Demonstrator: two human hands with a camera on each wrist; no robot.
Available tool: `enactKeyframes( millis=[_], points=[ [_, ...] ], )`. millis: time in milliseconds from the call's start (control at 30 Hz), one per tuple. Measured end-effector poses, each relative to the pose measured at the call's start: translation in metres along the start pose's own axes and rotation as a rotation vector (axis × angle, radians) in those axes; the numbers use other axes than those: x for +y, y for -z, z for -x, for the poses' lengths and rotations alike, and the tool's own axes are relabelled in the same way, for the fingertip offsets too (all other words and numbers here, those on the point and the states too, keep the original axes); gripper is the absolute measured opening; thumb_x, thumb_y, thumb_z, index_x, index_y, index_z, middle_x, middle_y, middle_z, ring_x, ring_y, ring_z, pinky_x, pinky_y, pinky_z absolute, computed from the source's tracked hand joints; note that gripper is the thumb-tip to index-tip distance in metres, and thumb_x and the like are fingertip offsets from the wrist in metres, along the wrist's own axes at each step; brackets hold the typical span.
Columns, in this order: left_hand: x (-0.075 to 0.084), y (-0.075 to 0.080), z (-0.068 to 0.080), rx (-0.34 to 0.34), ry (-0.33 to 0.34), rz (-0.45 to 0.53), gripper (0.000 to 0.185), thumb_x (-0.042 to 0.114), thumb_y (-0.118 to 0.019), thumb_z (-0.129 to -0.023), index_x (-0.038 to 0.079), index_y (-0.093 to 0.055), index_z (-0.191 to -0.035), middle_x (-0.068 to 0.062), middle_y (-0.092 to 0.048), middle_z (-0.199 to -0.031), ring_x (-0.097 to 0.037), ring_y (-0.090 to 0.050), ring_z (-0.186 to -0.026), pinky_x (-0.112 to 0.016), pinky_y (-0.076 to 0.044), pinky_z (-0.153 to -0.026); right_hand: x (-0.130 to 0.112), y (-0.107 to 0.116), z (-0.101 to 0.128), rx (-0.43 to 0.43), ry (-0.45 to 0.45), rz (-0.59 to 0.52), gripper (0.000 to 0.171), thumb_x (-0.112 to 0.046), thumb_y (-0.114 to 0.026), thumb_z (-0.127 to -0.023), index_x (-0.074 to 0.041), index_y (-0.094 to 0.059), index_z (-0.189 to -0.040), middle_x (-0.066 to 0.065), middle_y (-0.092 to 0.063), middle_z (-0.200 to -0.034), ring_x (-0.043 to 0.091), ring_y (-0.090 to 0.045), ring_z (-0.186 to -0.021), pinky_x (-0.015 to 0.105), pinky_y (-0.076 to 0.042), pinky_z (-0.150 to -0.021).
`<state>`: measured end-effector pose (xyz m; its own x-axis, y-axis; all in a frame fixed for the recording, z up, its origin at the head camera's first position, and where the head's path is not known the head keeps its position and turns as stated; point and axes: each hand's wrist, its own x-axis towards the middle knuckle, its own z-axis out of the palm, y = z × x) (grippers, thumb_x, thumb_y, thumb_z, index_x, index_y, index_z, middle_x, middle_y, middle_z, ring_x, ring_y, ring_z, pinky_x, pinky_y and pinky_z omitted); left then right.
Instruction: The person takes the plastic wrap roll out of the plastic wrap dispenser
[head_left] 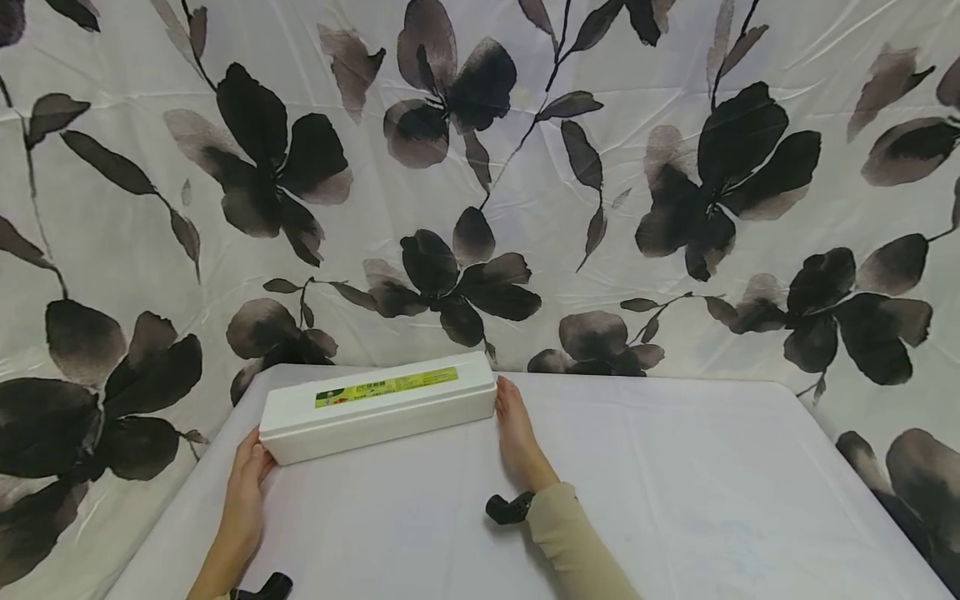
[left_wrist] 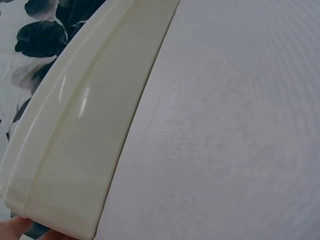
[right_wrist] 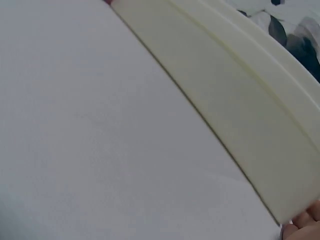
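Observation:
A long white box (head_left: 382,425) with a yellow-green printed label (head_left: 386,387) on its lid lies at a slight slant on the white table, near the far edge. My left hand (head_left: 246,483) touches its left end, fingers laid against the end face. At the opposite end my right hand (head_left: 517,437) rests with fairly straight fingers along the side. In the left wrist view, fingertips (left_wrist: 15,227) show at the box's lower corner. The right wrist view shows fingers (right_wrist: 305,220) beside the other corner.
A white cloth covers the table (head_left: 697,483), which reaches away to the right of the box. Behind it hangs a white curtain (head_left: 585,50) with dark flowers. Black wrist-camera mounts (head_left: 508,508) stick out from both wrists.

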<state>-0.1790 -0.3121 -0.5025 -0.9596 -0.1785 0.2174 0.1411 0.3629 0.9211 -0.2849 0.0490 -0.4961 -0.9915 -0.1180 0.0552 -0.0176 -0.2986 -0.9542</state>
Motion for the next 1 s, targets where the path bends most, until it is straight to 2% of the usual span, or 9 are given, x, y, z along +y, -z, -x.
enactKeyframes(
  millis=[67,133,233,367,567,833,933,1000],
  points=[
    [0.000,0.001,0.001,-0.013,-0.006,0.049,0.062,0.039,-0.012,-0.108,-0.001,-0.004,-0.157,-0.028,-0.018,-0.156,-0.003,-0.033,-0.133,-0.005,-0.028,-0.099,0.003,-0.006,0.000,-0.007,0.005,0.000,0.058,-0.033,-0.017,-0.110,0.008,-0.018,-0.152,0.026,-0.019,-0.159,0.035,-0.012,-0.149,0.045,-0.007,-0.119],
    [0.000,0.001,0.002,-0.025,0.008,0.100,0.063,0.039,-0.011,-0.108,-0.001,-0.002,-0.156,-0.029,-0.015,-0.157,-0.005,-0.031,-0.136,-0.008,-0.028,-0.102,0.006,-0.008,0.000,-0.015,0.013,0.011,0.057,-0.031,-0.016,-0.111,0.007,-0.018,-0.153,0.024,-0.019,-0.160,0.034,-0.011,-0.150,0.044,-0.007,-0.119],
    [0.001,0.001,0.002,-0.048,0.047,0.195,0.065,0.041,-0.012,-0.108,0.001,0.003,-0.157,-0.028,-0.007,-0.159,-0.016,-0.023,-0.145,-0.012,-0.025,-0.107,0.011,-0.009,0.000,-0.011,0.035,0.047,0.056,-0.030,-0.015,-0.111,0.006,-0.019,-0.153,0.022,-0.020,-0.160,0.033,-0.011,-0.149,0.045,-0.006,-0.119],
    [0.002,0.000,0.001,-0.055,0.082,0.250,0.066,0.043,-0.011,-0.108,0.002,0.007,-0.157,-0.026,0.001,-0.161,-0.024,-0.012,-0.150,-0.014,-0.019,-0.111,0.014,-0.008,0.001,-0.005,0.043,0.098,0.056,-0.031,-0.017,-0.111,0.004,-0.021,-0.154,0.021,-0.023,-0.159,0.033,-0.013,-0.149,0.045,-0.008,-0.119],
    [0.004,-0.002,-0.002,-0.042,0.104,0.221,0.067,0.044,-0.010,-0.107,0.003,0.006,-0.157,-0.024,0.001,-0.162,-0.022,-0.011,-0.150,-0.012,-0.019,-0.110,0.012,-0.005,0.002,-0.004,0.052,0.153,0.056,-0.033,-0.018,-0.110,0.003,-0.022,-0.154,0.020,-0.024,-0.159,0.032,-0.015,-0.149,0.045,-0.009,-0.119],
    [0.007,-0.006,-0.003,-0.043,0.103,0.171,0.066,0.044,-0.008,-0.107,0.002,0.003,-0.157,-0.024,-0.004,-0.162,-0.030,-0.010,-0.150,-0.009,-0.020,-0.108,0.010,-0.004,0.006,0.030,0.084,0.191,0.053,-0.028,-0.020,-0.111,0.005,-0.025,-0.152,0.022,-0.028,-0.157,0.034,-0.019,-0.148,0.045,-0.011,-0.119],
    [0.007,-0.006,-0.001,-0.028,0.100,0.148,0.065,0.043,-0.007,-0.107,0.001,-0.001,-0.157,-0.023,-0.010,-0.160,-0.025,-0.016,-0.148,-0.008,-0.022,-0.106,0.009,-0.004,0.010,0.019,0.077,0.220,0.055,-0.031,-0.020,-0.111,0.004,-0.024,-0.153,0.021,-0.027,-0.158,0.034,-0.018,-0.148,0.046,-0.011,-0.119],
    [0.008,-0.006,-0.001,-0.011,0.104,0.147,0.065,0.042,-0.008,-0.108,0.000,-0.004,-0.156,-0.017,-0.017,-0.156,-0.021,-0.022,-0.145,-0.009,-0.024,-0.105,0.001,-0.005,0.016,0.015,0.063,0.249,0.055,-0.030,-0.020,-0.111,0.005,-0.023,-0.153,0.023,-0.026,-0.158,0.035,-0.017,-0.148,0.048,-0.011,-0.118]
  ],
)
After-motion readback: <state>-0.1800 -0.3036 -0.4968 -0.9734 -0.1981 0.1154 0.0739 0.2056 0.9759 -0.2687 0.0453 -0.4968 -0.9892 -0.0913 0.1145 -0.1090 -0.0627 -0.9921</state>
